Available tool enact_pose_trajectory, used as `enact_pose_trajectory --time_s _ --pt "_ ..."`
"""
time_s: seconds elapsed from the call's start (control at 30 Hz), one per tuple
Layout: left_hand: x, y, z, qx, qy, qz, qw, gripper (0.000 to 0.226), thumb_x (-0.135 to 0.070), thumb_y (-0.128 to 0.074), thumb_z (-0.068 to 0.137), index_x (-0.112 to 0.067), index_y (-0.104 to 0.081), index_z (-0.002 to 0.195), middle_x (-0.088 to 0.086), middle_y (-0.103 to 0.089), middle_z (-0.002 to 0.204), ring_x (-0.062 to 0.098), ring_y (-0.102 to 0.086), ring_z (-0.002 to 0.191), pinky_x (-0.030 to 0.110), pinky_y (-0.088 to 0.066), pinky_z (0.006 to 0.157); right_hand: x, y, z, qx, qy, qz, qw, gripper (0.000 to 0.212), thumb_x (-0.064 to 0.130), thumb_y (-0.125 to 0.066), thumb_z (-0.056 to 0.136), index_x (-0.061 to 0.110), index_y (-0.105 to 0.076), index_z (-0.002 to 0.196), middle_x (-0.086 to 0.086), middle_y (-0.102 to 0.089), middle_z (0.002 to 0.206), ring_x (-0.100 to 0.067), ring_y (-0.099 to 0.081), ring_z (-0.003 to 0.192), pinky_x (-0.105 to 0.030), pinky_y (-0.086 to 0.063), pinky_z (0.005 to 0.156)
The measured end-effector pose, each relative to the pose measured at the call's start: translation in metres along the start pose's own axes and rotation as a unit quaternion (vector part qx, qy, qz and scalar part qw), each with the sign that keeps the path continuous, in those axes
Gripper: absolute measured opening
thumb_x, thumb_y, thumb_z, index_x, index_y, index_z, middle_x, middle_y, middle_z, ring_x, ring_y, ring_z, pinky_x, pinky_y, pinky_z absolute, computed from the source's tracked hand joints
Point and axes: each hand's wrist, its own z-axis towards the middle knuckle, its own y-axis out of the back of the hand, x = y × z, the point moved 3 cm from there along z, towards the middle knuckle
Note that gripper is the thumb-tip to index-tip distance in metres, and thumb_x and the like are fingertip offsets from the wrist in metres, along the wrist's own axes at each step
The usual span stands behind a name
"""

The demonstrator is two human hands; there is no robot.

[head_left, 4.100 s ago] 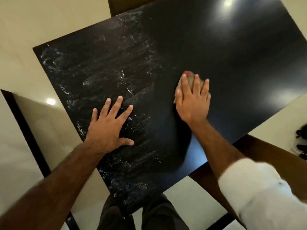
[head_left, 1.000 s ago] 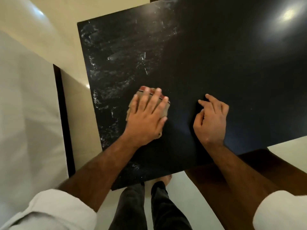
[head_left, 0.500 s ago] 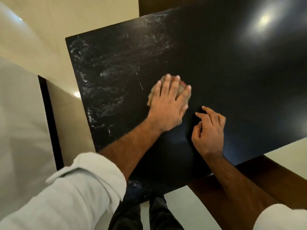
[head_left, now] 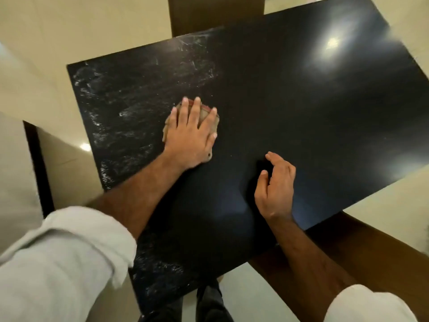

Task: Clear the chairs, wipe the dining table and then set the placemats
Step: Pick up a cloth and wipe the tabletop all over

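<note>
Cloth [head_left: 167, 133] pushed farther up table [head_left: 301, 101], pressed beneath straight left fingers [head_left: 196, 110], right fingers [head_left: 278, 161] loosely curled, empty

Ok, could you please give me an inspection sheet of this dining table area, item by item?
Surface: black glossy table; white smears mainly on its left part, the right part looks clean.
Job's things: tan cloth lying on the table; no placemats seen.
Clutter: nothing seen.
Hands: left hand presses flat on the cloth; right hand is loosely curled over the table and holds nothing.
Cables: nothing seen.
Surroundings: brown chair back at the far edge; brown wooden piece by the near right corner; cream floor.
</note>
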Motion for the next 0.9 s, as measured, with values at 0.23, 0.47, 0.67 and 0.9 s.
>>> enact_pose_trajectory --time_s 0.23,0.47,0.67,0.9 --pt "-0.092 -0.006 0.043 -0.001 -0.112 0.001 0.994 0.072 -0.057 -0.039 0.107 -0.031 -0.029 0.172 0.018 -0.018 0.182 0.047 -0.012 0.168 0.069 -0.016 0.132 -0.006 0.001 -0.002 -0.083 0.037 0.047 0.995 0.047 0.019 -0.054 0.107 0.001 -0.053 0.15 -0.015 -0.053 0.157 -0.029 -0.047 0.147 -0.053 -0.038 0.123" --pt "-0.091 -0.002 -0.037 0.059 -0.17 -0.05 0.982 0.081 -0.065 -0.033 0.111 -0.032 0.002 0.177 0.016 0.012 0.184 0.038 0.013 0.17 0.066 0.006 0.135 0.02 0.005 0.014 -0.061 -0.015 0.024 0.998 0.054 0.035 -0.043 0.111 0.007 -0.053 0.155 -0.014 -0.042 0.169 -0.032 -0.035 0.157 -0.03 -0.018 0.132" --pt "0.037 0.001 -0.086 0.084 0.107 -0.043 0.99 0.08 -0.056 -0.022 0.113 -0.018 0.008 0.176 0.005 0.021 0.183 0.028 0.02 0.169 0.056 0.008 0.137 0.087 -0.047 0.024 0.07 0.041 -0.207 0.975 0.079 0.073 -0.037 0.104 0.034 -0.028 0.172 -0.01 -0.013 0.183 -0.045 0.0 0.168 -0.065 -0.028 0.126" --pt "0.064 -0.013 -0.097 0.089 0.115 -0.028 0.989 0.079 -0.059 -0.018 0.113 -0.018 0.005 0.177 0.004 0.018 0.184 0.031 0.013 0.171 0.057 -0.005 0.138 0.116 -0.083 0.023 0.123 0.117 -0.235 0.957 0.074 0.068 -0.038 0.104 0.039 -0.03 0.171 -0.003 -0.013 0.184 -0.041 -0.007 0.168 -0.062 -0.027 0.126"
